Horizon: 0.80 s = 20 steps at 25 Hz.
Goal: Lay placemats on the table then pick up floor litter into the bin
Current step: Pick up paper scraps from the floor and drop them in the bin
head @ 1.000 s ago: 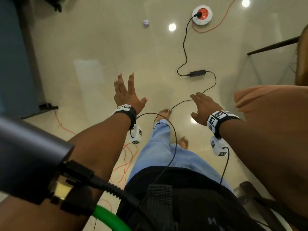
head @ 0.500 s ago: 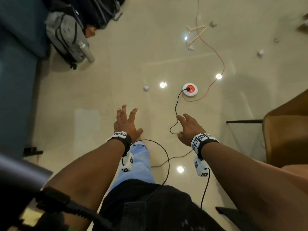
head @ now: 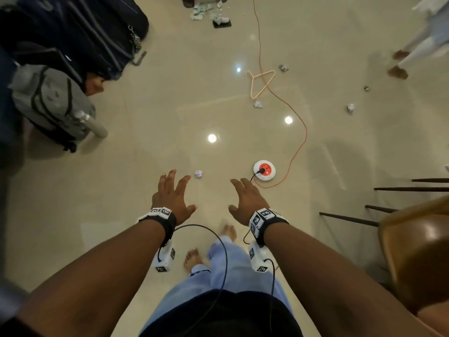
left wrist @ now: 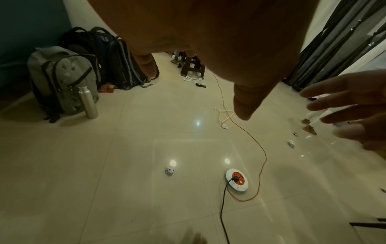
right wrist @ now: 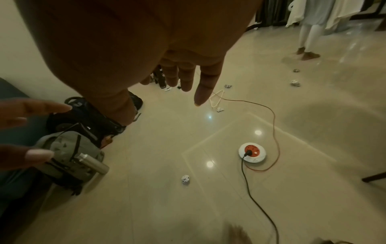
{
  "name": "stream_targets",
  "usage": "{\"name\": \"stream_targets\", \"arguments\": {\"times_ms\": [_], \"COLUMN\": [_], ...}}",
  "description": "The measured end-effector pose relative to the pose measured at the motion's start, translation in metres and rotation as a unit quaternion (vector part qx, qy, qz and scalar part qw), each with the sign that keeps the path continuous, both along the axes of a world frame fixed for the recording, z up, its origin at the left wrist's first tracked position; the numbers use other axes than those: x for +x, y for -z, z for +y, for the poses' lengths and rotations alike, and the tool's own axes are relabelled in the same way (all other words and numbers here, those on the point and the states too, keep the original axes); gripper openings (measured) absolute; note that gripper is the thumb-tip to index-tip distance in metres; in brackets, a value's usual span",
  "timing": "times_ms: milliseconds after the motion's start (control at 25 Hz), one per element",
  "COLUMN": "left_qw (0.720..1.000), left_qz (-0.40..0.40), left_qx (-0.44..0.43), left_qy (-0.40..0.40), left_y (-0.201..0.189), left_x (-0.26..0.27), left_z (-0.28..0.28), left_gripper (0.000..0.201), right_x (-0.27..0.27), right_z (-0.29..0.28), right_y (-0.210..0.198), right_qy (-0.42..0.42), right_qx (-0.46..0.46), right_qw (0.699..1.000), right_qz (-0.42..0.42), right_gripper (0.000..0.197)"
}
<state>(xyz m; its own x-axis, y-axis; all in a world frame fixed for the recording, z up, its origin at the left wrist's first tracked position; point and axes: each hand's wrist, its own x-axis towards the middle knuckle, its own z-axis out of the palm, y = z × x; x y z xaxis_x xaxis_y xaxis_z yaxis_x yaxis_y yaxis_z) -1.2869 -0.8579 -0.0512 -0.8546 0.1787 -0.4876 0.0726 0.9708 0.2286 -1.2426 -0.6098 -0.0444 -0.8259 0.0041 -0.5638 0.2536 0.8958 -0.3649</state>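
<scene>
A crumpled white paper ball [head: 198, 174] lies on the shiny floor just beyond my left hand [head: 173, 190], which is stretched out empty with fingers spread. The same ball [left wrist: 169, 170] [right wrist: 185, 179] shows in both wrist views. My right hand [head: 245, 197] is also empty, fingers straight, held above the floor near the socket reel. More paper balls lie farther off: one by the hanger [head: 258, 104], one to the right [head: 350, 108], one farther back [head: 283, 67]. No bin or placemat is in view.
A white and red socket reel [head: 264, 170] with a black plug and an orange cable [head: 300, 132] sits ahead right. A hanger [head: 260, 82] lies beyond. Backpacks [head: 51, 100] and a steel bottle [left wrist: 87, 102] stand left. A brown chair [head: 418, 249] is right. Another person's feet [head: 397, 71] are far right.
The view has tilted up and forward, bringing backpacks, hanger and more litter into sight. Both hands stay spread and empty, and the nearest paper ball now lies close ahead of my left fingers.
</scene>
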Motion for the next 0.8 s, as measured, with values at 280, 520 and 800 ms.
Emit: {"name": "stream_targets", "arguments": {"times_ms": [280, 520, 800], "left_qw": [0.994, 0.971, 0.958], "left_qz": [-0.082, -0.191, -0.262], "left_qx": [0.001, 0.027, 0.042], "left_qy": [-0.067, -0.142, -0.11], "left_y": [0.119, 0.331, 0.513], "left_x": [-0.136, -0.198, -0.258], "left_z": [-0.009, -0.024, -0.051], "left_gripper": [0.066, 0.054, 0.052], "right_x": [-0.164, -0.254, -0.296], "right_z": [-0.028, -0.056, -0.106], "right_y": [0.156, 0.385, 0.598], "right_qy": [-0.022, -0.065, -0.16], "right_qx": [-0.023, -0.001, 0.028], "right_qw": [0.997, 0.978, 0.947], "right_qz": [-0.077, -0.198, -0.277], "right_gripper": [0.083, 0.083, 0.061]}}
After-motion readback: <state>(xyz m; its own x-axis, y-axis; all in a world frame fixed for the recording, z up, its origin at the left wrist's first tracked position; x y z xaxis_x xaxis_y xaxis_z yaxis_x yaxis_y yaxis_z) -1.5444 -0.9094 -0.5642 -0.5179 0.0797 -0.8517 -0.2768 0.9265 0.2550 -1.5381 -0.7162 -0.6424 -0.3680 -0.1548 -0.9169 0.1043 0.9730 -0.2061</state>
